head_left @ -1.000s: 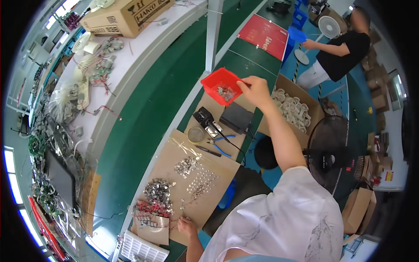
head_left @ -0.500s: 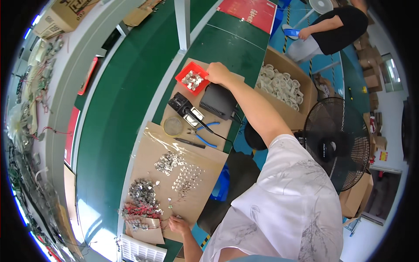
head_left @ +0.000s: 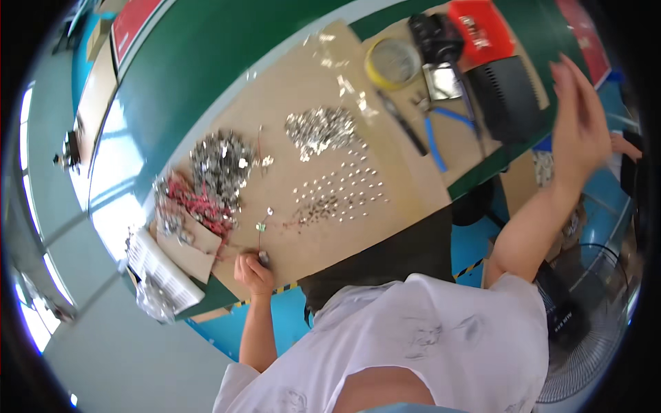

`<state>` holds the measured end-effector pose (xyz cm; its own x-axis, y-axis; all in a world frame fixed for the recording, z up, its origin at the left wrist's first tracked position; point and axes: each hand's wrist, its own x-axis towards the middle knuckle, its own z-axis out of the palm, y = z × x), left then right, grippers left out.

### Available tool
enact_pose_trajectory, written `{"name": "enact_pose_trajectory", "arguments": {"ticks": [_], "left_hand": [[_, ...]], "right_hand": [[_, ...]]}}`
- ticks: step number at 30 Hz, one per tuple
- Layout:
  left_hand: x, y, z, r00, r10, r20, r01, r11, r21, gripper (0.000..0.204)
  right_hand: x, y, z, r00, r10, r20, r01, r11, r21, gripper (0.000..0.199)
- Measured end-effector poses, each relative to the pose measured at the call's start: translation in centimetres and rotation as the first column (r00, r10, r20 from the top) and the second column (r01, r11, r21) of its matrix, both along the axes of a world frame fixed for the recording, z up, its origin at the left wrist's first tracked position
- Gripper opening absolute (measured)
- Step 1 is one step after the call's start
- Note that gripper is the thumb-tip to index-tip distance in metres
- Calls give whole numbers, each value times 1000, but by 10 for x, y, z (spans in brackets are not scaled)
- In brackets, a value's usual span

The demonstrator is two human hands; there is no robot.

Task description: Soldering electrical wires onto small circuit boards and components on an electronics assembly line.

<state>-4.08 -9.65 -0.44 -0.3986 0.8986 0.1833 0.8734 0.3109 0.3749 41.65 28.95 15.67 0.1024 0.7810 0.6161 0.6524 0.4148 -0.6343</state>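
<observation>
Head view: left hand seemingly pinched on a small wired part at the near bench edge, right hand raised, fingers apart, empty.

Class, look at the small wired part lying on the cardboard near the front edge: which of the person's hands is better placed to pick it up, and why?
Left. The left hand rests on the cardboard sheet right beside the small wired part, apparently pinching its wire. The right hand is raised, open and empty, far across the bench near the black box.

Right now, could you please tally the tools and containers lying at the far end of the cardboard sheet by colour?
Red bin: 1
Yellow tape roll: 1
Blue-handled pliers: 1
Black box: 1
Black tool: 1
Total: 5
</observation>
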Motion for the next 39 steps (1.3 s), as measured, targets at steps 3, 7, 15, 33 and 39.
{"name": "enact_pose_trajectory", "arguments": {"ticks": [3, 7, 15, 33, 39], "left_hand": [[4, 5, -7, 998, -26, 64, 21, 997, 70, 32], [5, 3, 3, 997, -24, 74, 14, 991, 132, 33], [21, 9, 3, 999, 29, 16, -32, 959, 282, 24], [-18, -51, 39, 984, 13, 177, -107, 839, 533, 21], [-95, -61, 80, 878, 217, 427, -430, 749, 504, 29]], "right_hand": [[-41, -99, -29, 998, -27, -56, 26, 999, -23, 27], [-94, -163, -91, 887, 455, 81, -456, 890, -5, 22], [-160, -204, -175, 796, 599, -91, -593, 801, 86, 17], [-158, -183, -204, 801, 598, 13, -592, 790, 156, 10], [-158, -180, -203, 789, 614, 0, -608, 780, 148, 10]]}}
